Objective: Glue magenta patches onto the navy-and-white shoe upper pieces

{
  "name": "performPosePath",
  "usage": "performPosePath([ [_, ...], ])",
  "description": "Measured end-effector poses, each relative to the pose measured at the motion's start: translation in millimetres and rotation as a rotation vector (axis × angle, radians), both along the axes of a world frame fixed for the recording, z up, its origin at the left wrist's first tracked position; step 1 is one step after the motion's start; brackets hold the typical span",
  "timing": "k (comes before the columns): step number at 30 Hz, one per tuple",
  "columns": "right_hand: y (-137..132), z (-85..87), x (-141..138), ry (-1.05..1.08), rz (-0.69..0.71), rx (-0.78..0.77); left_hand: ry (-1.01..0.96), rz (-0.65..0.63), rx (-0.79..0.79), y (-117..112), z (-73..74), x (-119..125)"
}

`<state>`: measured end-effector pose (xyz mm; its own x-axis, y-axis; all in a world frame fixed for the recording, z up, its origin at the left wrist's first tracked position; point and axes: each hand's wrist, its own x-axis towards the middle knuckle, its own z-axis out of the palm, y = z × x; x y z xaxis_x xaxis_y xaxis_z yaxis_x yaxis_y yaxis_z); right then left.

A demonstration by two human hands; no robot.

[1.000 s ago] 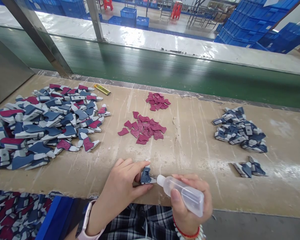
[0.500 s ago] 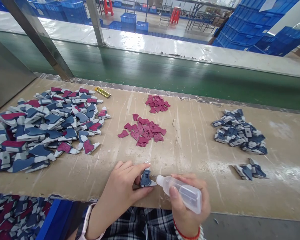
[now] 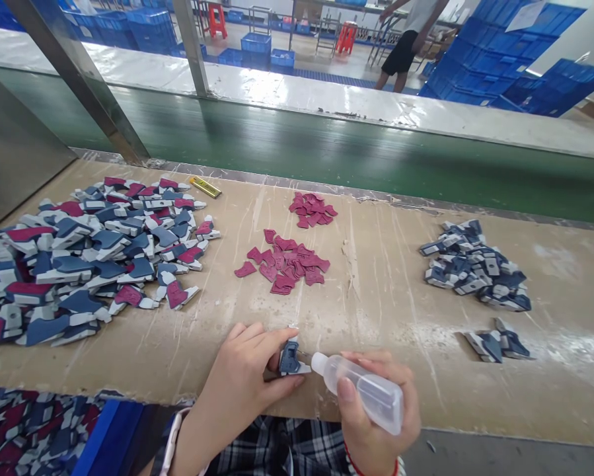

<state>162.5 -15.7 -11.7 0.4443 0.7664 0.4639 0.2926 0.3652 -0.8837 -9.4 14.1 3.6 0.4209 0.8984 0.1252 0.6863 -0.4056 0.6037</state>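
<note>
Between the thumb and fingers of my left hand [image 3: 250, 370] is a small blue-and-grey plastic part [image 3: 290, 358], its recessed face turned up. My right hand [image 3: 380, 403] grips a clear squeeze bottle [image 3: 363, 390] with a white cap, tilted so that its thin needle tip reaches the part's right side. Whether the tip touches the part I cannot tell. Beyond my hands lie two piles of thin maroon pieces, a nearer pile [image 3: 289, 261] and a smaller farther pile [image 3: 311, 209].
A large heap of blue-grey parts [image 3: 88, 258], some with maroon faces, covers the left. On the right are a smaller pile [image 3: 480, 264] and two loose parts [image 3: 499, 340]. A yellow box [image 3: 205, 186] lies near the green conveyor belt [image 3: 326, 152]. A person [image 3: 408, 43] stands beyond.
Both hands keep nearly the same pose, with the bottle tip still at the part. A person has come into view at the back, and the view has shifted slightly.
</note>
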Motion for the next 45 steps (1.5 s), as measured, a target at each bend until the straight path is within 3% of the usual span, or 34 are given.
performPosePath([
  [26, -4, -6.2, 1, -0.012, 0.107, -0.045, -0.021, 0.011, -0.025, -3, -2.8, -1],
  [35, -4, -2.7, -3, 0.007, 0.049, -0.012, -0.018, 0.018, -0.039, -1, -3.2, -1],
  [39, -3, -3.5, -1, 0.207, 0.045, -0.058, -0.015, 0.017, -0.048, -1, -3.4, -1],
  [45, -2, 14.3, 21, 0.877, 0.209, -0.362, 0.009, 0.024, -0.064, -1, -4.6, -4],
])
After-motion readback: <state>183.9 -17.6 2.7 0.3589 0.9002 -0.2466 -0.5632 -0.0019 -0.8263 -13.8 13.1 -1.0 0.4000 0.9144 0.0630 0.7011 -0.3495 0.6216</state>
